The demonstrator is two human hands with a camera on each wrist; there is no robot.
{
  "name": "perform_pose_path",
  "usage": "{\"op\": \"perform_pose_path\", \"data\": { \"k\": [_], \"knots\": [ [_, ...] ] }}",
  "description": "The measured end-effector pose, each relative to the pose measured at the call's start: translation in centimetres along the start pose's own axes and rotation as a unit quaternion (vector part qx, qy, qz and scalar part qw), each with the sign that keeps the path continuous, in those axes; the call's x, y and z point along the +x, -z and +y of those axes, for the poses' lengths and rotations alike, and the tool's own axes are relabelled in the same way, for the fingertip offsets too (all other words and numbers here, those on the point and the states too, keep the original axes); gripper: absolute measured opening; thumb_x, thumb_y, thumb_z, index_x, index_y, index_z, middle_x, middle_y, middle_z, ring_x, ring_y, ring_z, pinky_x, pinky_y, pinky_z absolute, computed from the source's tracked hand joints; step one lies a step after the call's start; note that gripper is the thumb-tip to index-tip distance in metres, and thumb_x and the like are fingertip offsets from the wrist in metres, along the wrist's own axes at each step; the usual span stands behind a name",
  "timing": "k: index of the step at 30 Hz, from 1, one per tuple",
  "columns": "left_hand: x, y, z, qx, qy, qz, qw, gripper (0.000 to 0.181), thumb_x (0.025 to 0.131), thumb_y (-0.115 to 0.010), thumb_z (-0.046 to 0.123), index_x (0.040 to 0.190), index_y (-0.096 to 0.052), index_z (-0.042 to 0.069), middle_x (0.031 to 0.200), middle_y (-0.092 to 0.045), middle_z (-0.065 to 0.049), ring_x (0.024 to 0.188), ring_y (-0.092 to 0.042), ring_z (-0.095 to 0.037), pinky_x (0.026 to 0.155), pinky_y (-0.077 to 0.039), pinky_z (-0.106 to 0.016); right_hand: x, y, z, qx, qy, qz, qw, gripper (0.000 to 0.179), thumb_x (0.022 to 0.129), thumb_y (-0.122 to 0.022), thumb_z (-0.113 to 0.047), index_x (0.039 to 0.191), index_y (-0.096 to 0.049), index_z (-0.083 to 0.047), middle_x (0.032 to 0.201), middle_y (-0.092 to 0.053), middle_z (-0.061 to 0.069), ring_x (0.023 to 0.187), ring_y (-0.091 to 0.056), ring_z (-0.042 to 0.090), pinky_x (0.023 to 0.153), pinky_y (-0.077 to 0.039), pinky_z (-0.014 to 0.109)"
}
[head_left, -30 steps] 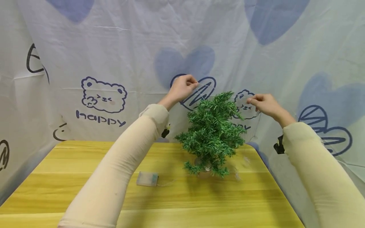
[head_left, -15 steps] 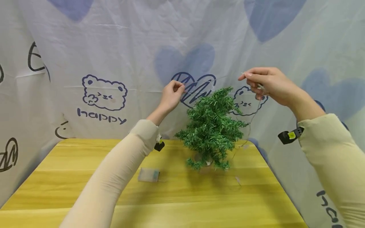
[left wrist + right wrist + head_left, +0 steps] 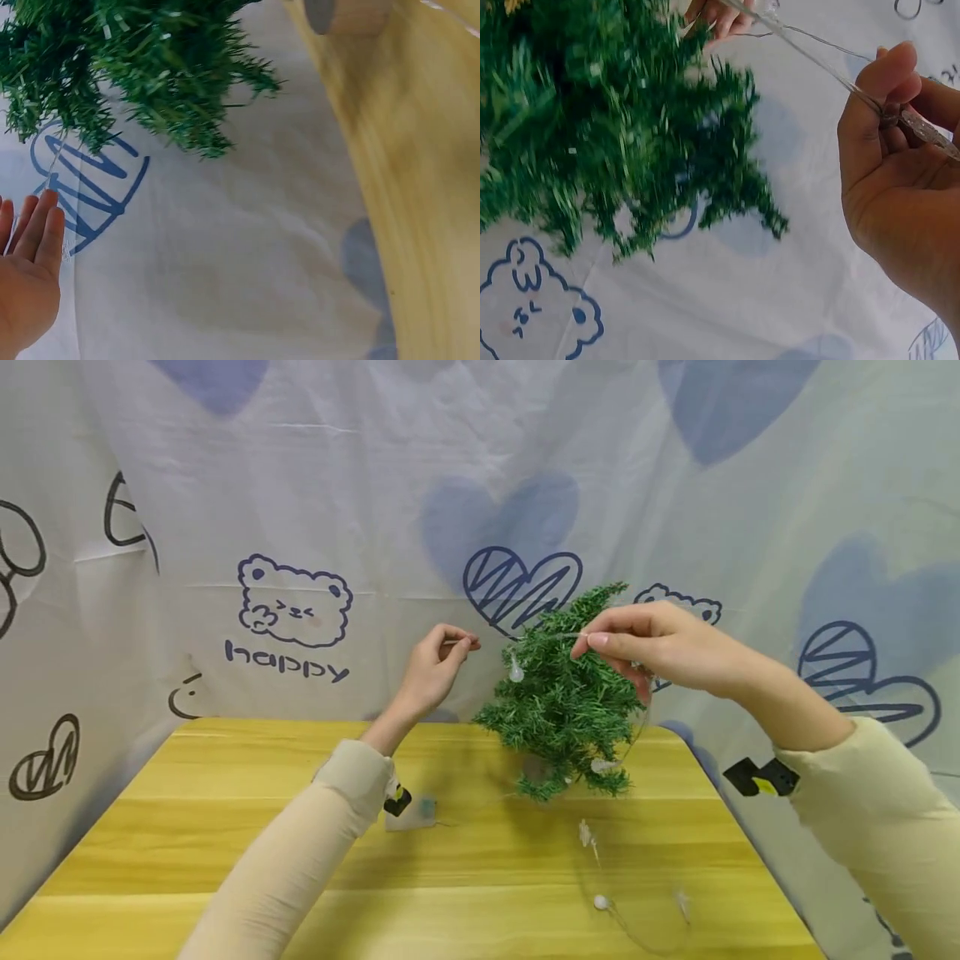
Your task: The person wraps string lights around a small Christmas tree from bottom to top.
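A small artificial Christmas tree (image 3: 558,718) stands tilted-topped on the table. A clear string of fairy lights (image 3: 821,64) runs across its front near the top; one bulb (image 3: 516,672) hangs against the upper left branches. My right hand (image 3: 667,647) pinches the wire between thumb and forefinger, in front of the tree's upper right side. In the right wrist view a clear bulb (image 3: 928,133) lies within that hand (image 3: 900,165). Left of the tree, my left hand (image 3: 435,668) pinches the string at its fingertips; the left wrist view shows the wire leading from these fingers (image 3: 49,225) to the branches.
Loose lights, with a bulb (image 3: 602,902), trail over the wooden table (image 3: 480,893) at the front right. A clear battery box (image 3: 412,815) lies behind the left wrist. A printed cloth (image 3: 390,510) hangs close behind the table.
My right hand rose, then came down and leftward in front of the tree with the wire. The left hand moved left and lower. More of the string now trails on the table.
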State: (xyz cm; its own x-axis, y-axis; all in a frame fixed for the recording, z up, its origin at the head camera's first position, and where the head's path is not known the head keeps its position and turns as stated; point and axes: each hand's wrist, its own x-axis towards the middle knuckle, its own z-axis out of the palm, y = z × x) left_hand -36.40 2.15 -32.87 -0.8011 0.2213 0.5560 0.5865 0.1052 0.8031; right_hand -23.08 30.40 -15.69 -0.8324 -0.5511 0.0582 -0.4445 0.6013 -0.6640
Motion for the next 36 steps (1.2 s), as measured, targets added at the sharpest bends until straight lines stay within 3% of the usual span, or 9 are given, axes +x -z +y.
{"op": "perform_pose_path", "data": {
  "k": [4,8,10,15,21,26,31,36],
  "knots": [
    [-1.4,-0.6,-0.5,0.035,-0.017,-0.032,0.9987,0.019,0.110,-0.054,0.013,0.122,-0.063,0.001,0.130,-0.068,-0.016,0.121,-0.066,-0.027,0.104,-0.053,-0.039,-1.5,-1.3,0.8,0.002,0.025,-0.032,0.9992,0.029,0.113,-0.048,-0.021,0.128,-0.069,-0.007,0.075,-0.053,0.014,0.057,-0.058,0.028,0.058,-0.059,0.041],
    [-2.6,-1.4,-0.9,0.095,-0.066,-0.063,0.9913,0.016,0.108,-0.057,0.011,0.119,-0.066,0.003,0.130,-0.067,-0.013,0.119,-0.066,-0.025,0.102,-0.055,-0.037,-3.2,-2.5,2.1,0.011,0.063,-0.055,0.9965,0.028,0.113,-0.046,-0.014,0.127,-0.069,-0.006,0.073,-0.054,0.010,0.056,-0.058,0.024,0.055,-0.057,0.037],
    [-3.1,-1.7,-1.2,0.126,-0.102,-0.076,0.9838,0.014,0.107,-0.059,0.009,0.116,-0.068,0.004,0.130,-0.066,-0.011,0.119,-0.065,-0.025,0.101,-0.055,-0.038,-4.1,-3.1,2.9,0.020,0.091,-0.068,0.9933,0.028,0.113,-0.044,-0.009,0.126,-0.069,-0.005,0.073,-0.055,0.008,0.055,-0.058,0.022,0.053,-0.056,0.036],
    [-4.2,-2.0,-1.5,0.197,-0.168,-0.099,0.9609,0.012,0.105,-0.063,0.007,0.115,-0.070,0.007,0.135,-0.065,-0.008,0.124,-0.063,-0.025,0.102,-0.054,-0.040,-6.8,-4.6,4.9,0.055,0.113,-0.080,0.9888,0.032,0.111,-0.041,0.000,0.127,-0.069,-0.007,0.074,-0.053,0.006,0.056,-0.056,0.020,0.051,-0.056,0.035],
    [-4.8,-2.5,-1.7,0.247,-0.221,-0.103,0.9378,0.013,0.101,-0.070,0.009,0.113,-0.075,0.010,0.133,-0.066,-0.005,0.120,-0.066,-0.022,0.100,-0.056,-0.036,-9.5,-5.6,8.4,0.080,0.088,-0.075,0.9900,0.035,0.111,-0.040,0.004,0.129,-0.067,-0.006,0.073,-0.051,0.011,0.059,-0.056,0.022,0.054,-0.057,0.035],
    [-4.9,-2.6,-1.9,0.272,-0.255,-0.094,0.9231,0.012,0.096,-0.077,0.010,0.108,-0.079,0.012,0.128,-0.069,-0.006,0.112,-0.069,-0.022,0.093,-0.057,-0.039,-10.9,-5.7,11.1,0.076,0.053,-0.070,0.9933,0.031,0.111,-0.040,0.002,0.127,-0.066,-0.003,0.070,-0.052,0.012,0.060,-0.059,0.023,0.057,-0.057,0.035],
    [-4.8,-2.4,-2.0,0.290,-0.263,-0.080,0.9167,0.011,0.093,-0.080,0.011,0.103,-0.080,0.014,0.124,-0.070,-0.004,0.108,-0.068,-0.021,0.083,-0.055,-0.040,-12.0,-4.8,13.4,0.061,-0.026,-0.049,0.9966,0.027,0.112,-0.044,-0.008,0.131,-0.062,0.001,0.077,-0.059,0.007,0.068,-0.062,0.024,0.062,-0.056,0.034],
    [-4.4,-1.9,-1.8,0.294,-0.264,-0.072,0.9158,0.007,0.093,-0.079,0.014,0.100,-0.081,0.016,0.120,-0.070,-0.003,0.107,-0.067,-0.020,0.080,-0.051,-0.038,-12.9,-3.4,15.7,0.077,-0.072,-0.082,0.9911,0.031,0.111,-0.048,-0.009,0.138,-0.057,0.005,0.089,-0.061,0.007,0.064,-0.056,0.025,0.060,-0.053,0.034]
  ]
}}
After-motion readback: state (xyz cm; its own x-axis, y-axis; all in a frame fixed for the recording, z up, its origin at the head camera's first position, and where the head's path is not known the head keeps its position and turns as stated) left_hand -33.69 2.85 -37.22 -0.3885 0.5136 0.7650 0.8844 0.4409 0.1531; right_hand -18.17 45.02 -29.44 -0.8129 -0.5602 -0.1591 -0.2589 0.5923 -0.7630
